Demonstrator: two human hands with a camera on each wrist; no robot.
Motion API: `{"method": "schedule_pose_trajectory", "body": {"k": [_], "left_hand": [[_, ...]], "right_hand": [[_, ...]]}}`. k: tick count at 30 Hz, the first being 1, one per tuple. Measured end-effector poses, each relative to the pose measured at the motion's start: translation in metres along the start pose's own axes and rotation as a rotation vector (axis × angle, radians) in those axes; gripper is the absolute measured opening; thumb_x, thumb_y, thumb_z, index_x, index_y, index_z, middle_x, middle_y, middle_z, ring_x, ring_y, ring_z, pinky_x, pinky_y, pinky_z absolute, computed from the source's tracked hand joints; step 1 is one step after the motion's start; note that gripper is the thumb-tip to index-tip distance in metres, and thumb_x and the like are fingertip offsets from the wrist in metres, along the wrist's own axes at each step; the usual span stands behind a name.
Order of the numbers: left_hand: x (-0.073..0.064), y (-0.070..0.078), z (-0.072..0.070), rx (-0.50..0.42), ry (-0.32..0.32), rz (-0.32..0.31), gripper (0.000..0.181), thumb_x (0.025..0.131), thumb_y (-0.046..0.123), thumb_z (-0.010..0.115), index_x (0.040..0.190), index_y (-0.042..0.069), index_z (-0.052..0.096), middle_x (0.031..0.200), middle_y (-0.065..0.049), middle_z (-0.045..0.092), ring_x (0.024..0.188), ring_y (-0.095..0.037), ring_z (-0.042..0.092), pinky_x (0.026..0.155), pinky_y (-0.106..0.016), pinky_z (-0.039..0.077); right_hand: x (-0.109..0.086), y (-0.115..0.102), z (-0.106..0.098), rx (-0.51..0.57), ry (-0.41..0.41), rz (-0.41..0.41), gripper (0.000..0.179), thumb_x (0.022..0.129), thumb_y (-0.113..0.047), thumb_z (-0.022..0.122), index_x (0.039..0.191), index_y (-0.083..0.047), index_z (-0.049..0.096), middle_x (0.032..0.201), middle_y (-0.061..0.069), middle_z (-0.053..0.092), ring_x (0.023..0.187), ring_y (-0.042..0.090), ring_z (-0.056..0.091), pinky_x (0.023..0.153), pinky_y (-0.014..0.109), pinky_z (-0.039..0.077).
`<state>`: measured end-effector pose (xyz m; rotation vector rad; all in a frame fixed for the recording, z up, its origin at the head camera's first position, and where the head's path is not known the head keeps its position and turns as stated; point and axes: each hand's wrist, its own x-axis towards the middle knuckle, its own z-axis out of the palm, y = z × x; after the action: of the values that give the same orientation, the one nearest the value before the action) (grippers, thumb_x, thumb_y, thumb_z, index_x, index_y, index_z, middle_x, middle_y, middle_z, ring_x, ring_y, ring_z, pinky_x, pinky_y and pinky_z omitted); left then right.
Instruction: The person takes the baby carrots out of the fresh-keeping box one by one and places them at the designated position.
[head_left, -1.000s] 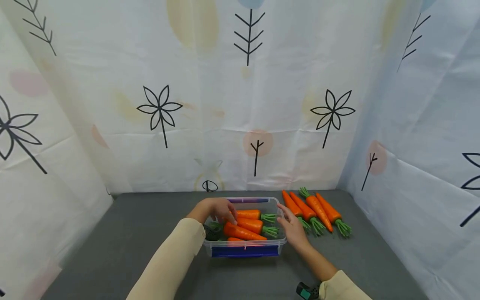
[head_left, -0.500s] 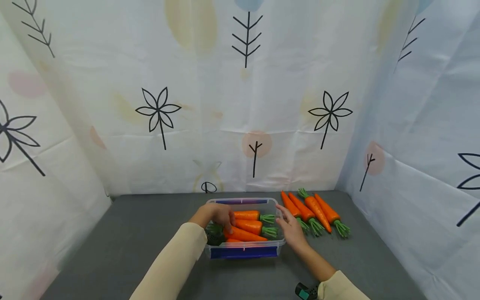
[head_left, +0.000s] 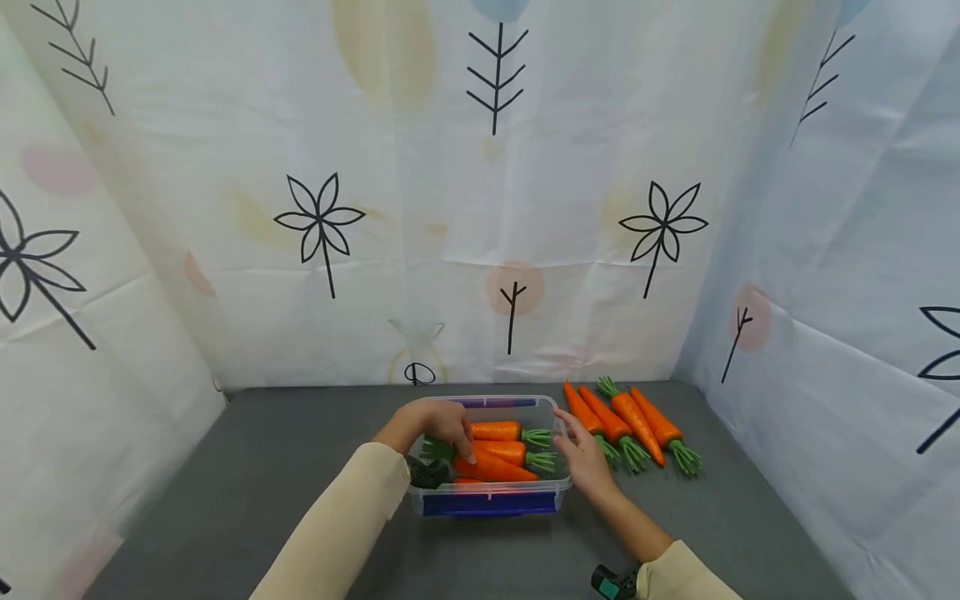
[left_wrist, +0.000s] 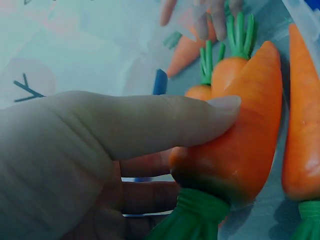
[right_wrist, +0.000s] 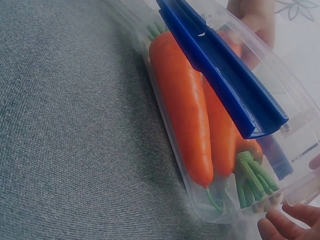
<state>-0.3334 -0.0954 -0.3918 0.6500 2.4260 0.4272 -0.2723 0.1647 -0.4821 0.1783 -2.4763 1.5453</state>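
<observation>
A clear plastic box with blue latches stands on the grey table and holds several orange carrots. My left hand reaches in over its left side and holds the front upper carrot near its green-topped end, thumb on top and fingers beneath. That carrot's tip points right. Behind it lie two carrots with their green tops to the right, and another sits low along the front wall. At the box's right end, my right hand rests against the side with fingers fairly straight.
Several loose carrots lie on the table just right of the box. A printed white curtain closes off the back and both sides. Dark wrist cameras sit on my wrists.
My left hand has dipped slightly toward the box's front with the carrot, which has shifted a little to the right. My right hand has stayed at the box's right end.
</observation>
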Motion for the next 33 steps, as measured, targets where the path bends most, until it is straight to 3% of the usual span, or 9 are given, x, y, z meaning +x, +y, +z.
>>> {"method": "schedule_pose_trajectory", "body": {"k": [3,9,16,23,33], "left_hand": [[-0.005,0.002,-0.004,0.016,0.03,0.022,0.024,0.082,0.033,0.078,0.099,0.016,0.077,0.098,0.006,0.068,0.087,-0.012,0.058,0.079,-0.031,0.048],[-0.018,0.002,-0.013,0.011,0.097,0.036,0.035,0.082,0.034,0.078,0.11,0.013,0.074,0.106,0.004,0.067,0.099,-0.016,0.06,0.088,-0.037,0.048],[-0.034,-0.006,-0.021,-0.011,0.149,0.09,0.028,0.084,0.033,0.076,0.105,0.015,0.074,0.097,0.007,0.066,0.089,-0.013,0.059,0.081,-0.036,0.049],[-0.049,-0.021,-0.025,-0.146,0.196,0.147,0.021,0.086,0.028,0.074,0.103,0.015,0.073,0.094,0.005,0.066,0.084,-0.017,0.059,0.077,-0.035,0.049],[-0.067,-0.059,-0.024,-0.325,0.336,0.171,0.036,0.089,0.027,0.071,0.117,0.005,0.067,0.104,-0.003,0.065,0.09,-0.021,0.058,0.084,-0.041,0.048]], "right_hand": [[0.0,0.0,0.0,0.007,0.004,0.014,0.044,0.098,-0.009,0.054,0.142,-0.009,0.049,0.119,0.022,0.059,0.105,0.037,0.058,0.086,0.054,0.047],[0.0,0.0,-0.001,0.034,0.001,0.019,0.043,0.099,-0.011,0.056,0.142,-0.009,0.05,0.119,0.022,0.059,0.105,0.037,0.058,0.084,0.051,0.048],[0.002,0.002,-0.001,0.054,-0.002,0.022,0.044,0.098,-0.012,0.057,0.141,-0.008,0.05,0.119,0.024,0.059,0.108,0.04,0.058,0.087,0.054,0.047],[0.001,0.0,-0.004,0.077,-0.02,0.018,0.046,0.096,-0.01,0.059,0.141,-0.006,0.05,0.123,0.028,0.058,0.11,0.041,0.057,0.088,0.055,0.047],[0.003,0.0,-0.006,0.061,-0.044,0.06,0.047,0.096,-0.009,0.059,0.142,-0.009,0.05,0.126,0.028,0.056,0.111,0.041,0.058,0.088,0.055,0.048]]}}
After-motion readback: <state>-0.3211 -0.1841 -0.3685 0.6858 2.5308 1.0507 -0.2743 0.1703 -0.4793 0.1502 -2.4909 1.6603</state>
